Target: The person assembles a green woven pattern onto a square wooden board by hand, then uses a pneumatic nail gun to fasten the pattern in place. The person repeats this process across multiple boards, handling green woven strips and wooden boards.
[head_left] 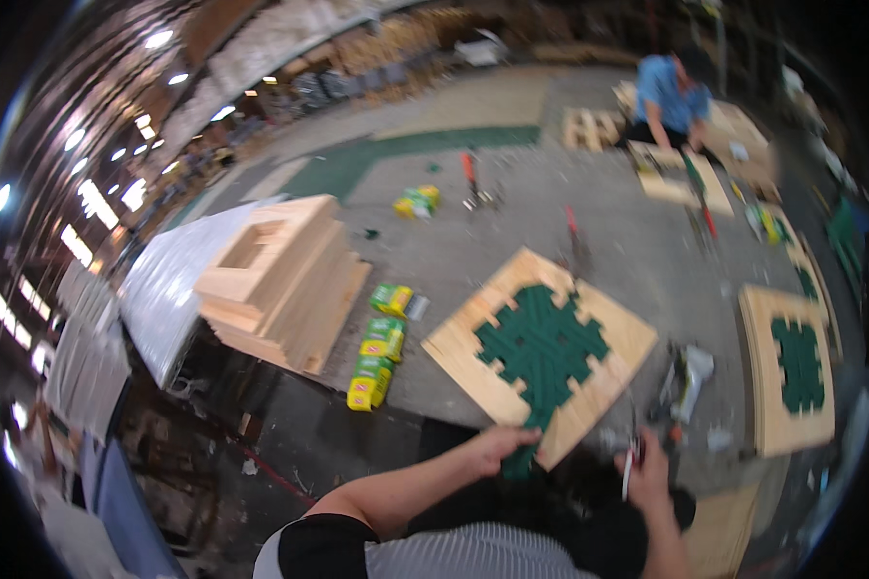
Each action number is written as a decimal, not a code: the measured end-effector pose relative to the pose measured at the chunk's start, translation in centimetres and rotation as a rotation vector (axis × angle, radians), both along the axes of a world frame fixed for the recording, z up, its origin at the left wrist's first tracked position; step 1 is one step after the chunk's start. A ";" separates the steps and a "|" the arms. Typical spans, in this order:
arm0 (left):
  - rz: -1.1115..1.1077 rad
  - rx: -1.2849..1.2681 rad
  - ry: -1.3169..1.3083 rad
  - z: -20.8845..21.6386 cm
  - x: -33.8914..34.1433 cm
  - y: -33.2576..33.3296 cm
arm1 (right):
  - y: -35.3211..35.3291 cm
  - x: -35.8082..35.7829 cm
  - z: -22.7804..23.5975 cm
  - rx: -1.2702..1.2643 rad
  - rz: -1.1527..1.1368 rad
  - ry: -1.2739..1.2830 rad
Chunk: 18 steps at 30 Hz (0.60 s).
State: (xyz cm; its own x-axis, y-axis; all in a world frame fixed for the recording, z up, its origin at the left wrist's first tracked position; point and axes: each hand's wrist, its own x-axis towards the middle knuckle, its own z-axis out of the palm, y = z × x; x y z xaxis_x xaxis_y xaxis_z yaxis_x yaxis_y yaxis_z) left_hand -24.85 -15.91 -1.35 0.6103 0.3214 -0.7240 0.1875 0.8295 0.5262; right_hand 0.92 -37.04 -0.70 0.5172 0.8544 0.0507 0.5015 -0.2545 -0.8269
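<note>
A square light-wood frame lies turned cornerwise on the work surface before me. Dark green woven webbing crosses its opening, the strap ends spread on the wood around it. My left hand is closed on a green webbing strap at the frame's near corner; part of the strap hangs below the fingers. To the right of that corner, my right hand is closed around a slim tool with a red and white handle. It is too blurred to name its kind, and it stays apart from the frame.
Left stands a stack of wooden frames, with yellow-green packets beside it. A grey-white staple gun lies right of my frame. Farther right are webbed frames. Red-handled tools lie ahead. A co-worker works at the far right.
</note>
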 end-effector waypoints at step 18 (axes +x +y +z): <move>0.069 0.207 -0.157 6.3 3.9 9.0 | 14.1 5.1 4.2 -0.128 0.868 -0.745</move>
State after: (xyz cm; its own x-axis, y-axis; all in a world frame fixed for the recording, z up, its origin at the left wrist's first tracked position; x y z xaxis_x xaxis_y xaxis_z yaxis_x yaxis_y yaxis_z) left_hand -20.90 -6.94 4.93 0.6813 0.4974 -0.5371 0.0373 0.7092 0.7040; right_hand 5.98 -22.92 3.46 -0.3695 0.9291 -0.0164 0.9025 0.3546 -0.2444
